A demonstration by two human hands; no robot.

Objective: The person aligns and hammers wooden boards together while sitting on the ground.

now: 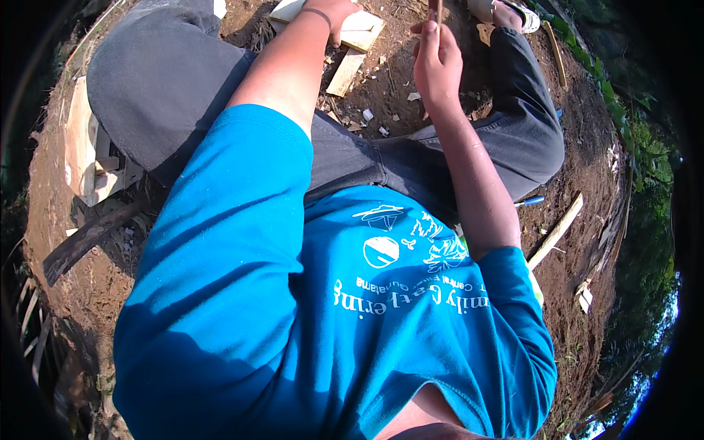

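Head cam: sitting on bare dirt (579, 268), legs apart, dark grey trousers (165, 88), blue tee (242, 242) w/ white print on chest.

L hand (334, 17) is up at the top edge, partly cut off, lying on a pale wood piece (364, 35) – fingers bent down onto it, but can't tell how tight the grip is. Thin dark band (316, 13) on that wrist. Wood piece sits on the ground btwn my legs, top centre, slightly tilted in view; a narrower pale offcut (345, 72) sticks out from under its near side, pointing back toward me.

R hand (438, 62) is closed round a brown handle (435, 10), thumb along it. Handle runs up out of frame, so can't tell what's on the far end. R hand is to the right of the wood piece, apart from it.

Around: white chips (368, 114) scattered on the dirt btwn my legs. L side – chunky pale block (82, 143) next to my left leg, dark branch (88, 240) lying just below it. R side – blue tool handle (531, 200) by my thigh, long pale stick (556, 232) near it, another stick (555, 53) by my light-coloured shoe (527, 18). Green plants (645, 158) along the far R edge.
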